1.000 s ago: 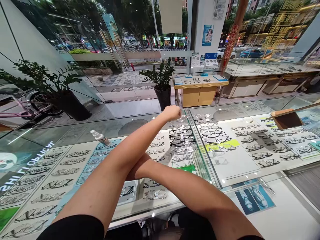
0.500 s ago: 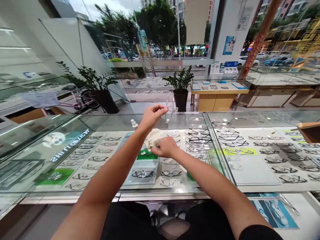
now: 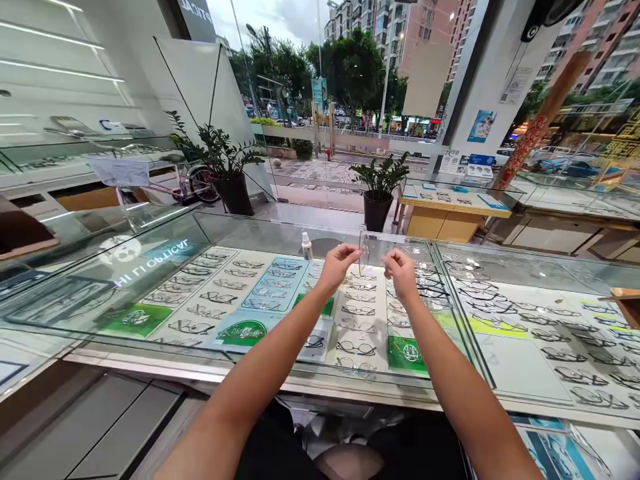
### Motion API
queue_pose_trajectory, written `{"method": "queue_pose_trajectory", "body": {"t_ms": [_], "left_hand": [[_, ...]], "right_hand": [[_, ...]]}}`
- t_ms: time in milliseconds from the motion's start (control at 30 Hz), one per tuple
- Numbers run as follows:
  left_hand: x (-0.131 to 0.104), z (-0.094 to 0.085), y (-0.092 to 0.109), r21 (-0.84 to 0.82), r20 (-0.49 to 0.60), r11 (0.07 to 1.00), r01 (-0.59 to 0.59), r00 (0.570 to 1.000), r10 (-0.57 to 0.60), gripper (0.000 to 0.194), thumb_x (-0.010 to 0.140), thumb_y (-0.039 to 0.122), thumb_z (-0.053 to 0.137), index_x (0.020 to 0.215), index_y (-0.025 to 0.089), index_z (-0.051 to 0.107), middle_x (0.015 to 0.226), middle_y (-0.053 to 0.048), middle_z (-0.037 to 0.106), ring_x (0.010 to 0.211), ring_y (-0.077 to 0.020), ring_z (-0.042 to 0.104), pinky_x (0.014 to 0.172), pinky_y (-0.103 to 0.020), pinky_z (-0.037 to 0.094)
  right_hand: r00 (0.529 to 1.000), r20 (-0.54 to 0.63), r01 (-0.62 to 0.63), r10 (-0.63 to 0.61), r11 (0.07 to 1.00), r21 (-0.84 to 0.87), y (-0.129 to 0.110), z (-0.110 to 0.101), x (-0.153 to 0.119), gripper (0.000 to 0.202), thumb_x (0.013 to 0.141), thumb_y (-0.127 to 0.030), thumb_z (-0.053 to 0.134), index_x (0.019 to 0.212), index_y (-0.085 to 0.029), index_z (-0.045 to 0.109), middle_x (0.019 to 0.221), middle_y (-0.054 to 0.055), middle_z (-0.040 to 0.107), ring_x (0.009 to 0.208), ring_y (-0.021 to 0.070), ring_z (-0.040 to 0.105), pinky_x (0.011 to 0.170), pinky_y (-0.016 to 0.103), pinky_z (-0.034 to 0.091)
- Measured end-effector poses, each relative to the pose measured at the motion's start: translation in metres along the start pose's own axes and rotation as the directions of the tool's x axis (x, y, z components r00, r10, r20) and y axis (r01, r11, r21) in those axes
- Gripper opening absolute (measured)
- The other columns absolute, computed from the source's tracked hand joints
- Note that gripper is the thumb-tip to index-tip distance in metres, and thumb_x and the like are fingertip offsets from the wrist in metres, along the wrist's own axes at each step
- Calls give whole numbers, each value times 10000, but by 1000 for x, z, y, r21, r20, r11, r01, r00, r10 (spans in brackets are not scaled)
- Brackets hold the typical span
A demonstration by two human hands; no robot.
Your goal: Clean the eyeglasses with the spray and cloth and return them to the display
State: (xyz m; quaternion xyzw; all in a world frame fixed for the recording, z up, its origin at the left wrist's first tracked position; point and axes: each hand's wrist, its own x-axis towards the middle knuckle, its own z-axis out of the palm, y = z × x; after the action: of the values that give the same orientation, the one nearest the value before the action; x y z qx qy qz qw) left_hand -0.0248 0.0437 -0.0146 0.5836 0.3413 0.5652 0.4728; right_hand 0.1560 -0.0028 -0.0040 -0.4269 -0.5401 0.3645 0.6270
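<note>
My left hand (image 3: 340, 263) is closed in a pinch on a pair of thin-rimmed eyeglasses (image 3: 363, 250), held edge-on above the glass counter. To its right, my right hand (image 3: 401, 272) has its thumb and fingers drawn together near the eyeglasses. Whether it grips one of their thin temples is too fine to make out. A small white spray bottle (image 3: 307, 246) stands on the counter left of my left hand. Beside it lies a flat grey shape, partly hidden by that hand.
Beneath my arms, the glass display case (image 3: 240, 363) holds rows of eyeglasses and green cards (image 3: 406, 353). Potted plants (image 3: 379, 200) stand beyond the counter, before the window. A wooden cabinet (image 3: 435, 223) is at the back right.
My right hand has risen from the counter to near the eyeglasses; the pale cloth it held no longer shows in it. My left hand still holds the eyeglasses. The view has shifted.
</note>
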Motion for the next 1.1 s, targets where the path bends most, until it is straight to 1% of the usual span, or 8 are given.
{"method": "queue_pose_trajectory", "body": {"t_ms": [100, 167, 267, 400, 600, 833, 967, 1100], "left_hand": [[-5, 4, -3, -38, 61, 999, 19, 998, -16, 369, 732, 500, 840, 879, 182, 722, 949, -59, 752, 946, -194, 678, 931, -341, 524], [-7, 5, -5, -37, 85, 999, 32, 996, -29, 348, 735, 481, 851, 861, 181, 726, 901, -43, 739, 894, -179, 665, 896, -327, 518], [-8, 4, -6, -26, 141, 999, 45, 989, -41, 337, 743, 472, 852, 856, 180, 728, 875, -33, 722, 855, -168, 644, 854, -314, 507], [-9, 2, -4, -13, 206, 999, 52, 977, -48, 320, 776, 471, 826, 861, 180, 723, 879, -34, 709, 845, -165, 629, 826, -304, 491], [-9, 3, 0, -27, 215, 998, 61, 975, -54, 339, 763, 474, 837, 849, 168, 718, 857, -34, 698, 822, -160, 611, 800, -300, 474], [-9, 1, -1, -15, 219, 998, 68, 974, -63, 321, 806, 467, 819, 867, 171, 710, 885, -27, 681, 839, -154, 593, 801, -300, 470], [-9, 1, -3, -90, 219, 989, 120, 971, -98, 321, 828, 469, 808, 904, 183, 683, 989, -46, 703, 908, -161, 625, 838, -314, 506], [-9, 2, -3, -200, 207, 958, 205, 965, -163, 366, 815, 486, 826, 924, 196, 632, 1141, -68, 696, 1070, -208, 654, 861, -360, 569]], "right_hand": [[997, 64, -52, 48, 997, 59, 14, 2, 0, 201, 749, -374, 717, 829, -232, 602, 714, -46, 516, 579, 119, 460, 564, 272, 415], [997, 60, -59, 54, 993, 97, 18, 4, -2, 212, 715, -308, 735, 877, -228, 624, 745, -49, 516, 625, 120, 495, 604, 268, 433], [993, 71, -107, 94, 974, 199, 17, 5, -4, 294, 657, -216, 750, 917, -236, 613, 795, -53, 505, 698, 120, 522, 661, 258, 446], [988, 95, -138, 120, 966, 218, 13, 4, -4, 345, 640, -210, 792, 915, -241, 587, 844, -46, 527, 725, 119, 521, 692, 261, 450], [987, 108, -142, 120, 964, 227, 13, 3, -3, 356, 644, -218, 807, 907, -242, 568, 842, -43, 526, 725, 120, 504, 688, 265, 430], [983, 123, -164, 134, 946, 281, 16, 1, 0, 335, 615, -103, 712, 816, -247, 486, 826, -49, 491, 708, 117, 475, 639, 259, 360], [989, 79, -146, 127, 938, 313, 17, -1, 3, 341, 588, -90, 679, 781, -242, 441, 806, -57, 452, 664, 100, 431, 603, 250, 313], [988, -45, -131, 148, 953, 274, 22, -3, 6, 329, 585, -120, 676, 783, -248, 446, 817, -55, 479, 647, 101, 423, 581, 250, 317]]}}
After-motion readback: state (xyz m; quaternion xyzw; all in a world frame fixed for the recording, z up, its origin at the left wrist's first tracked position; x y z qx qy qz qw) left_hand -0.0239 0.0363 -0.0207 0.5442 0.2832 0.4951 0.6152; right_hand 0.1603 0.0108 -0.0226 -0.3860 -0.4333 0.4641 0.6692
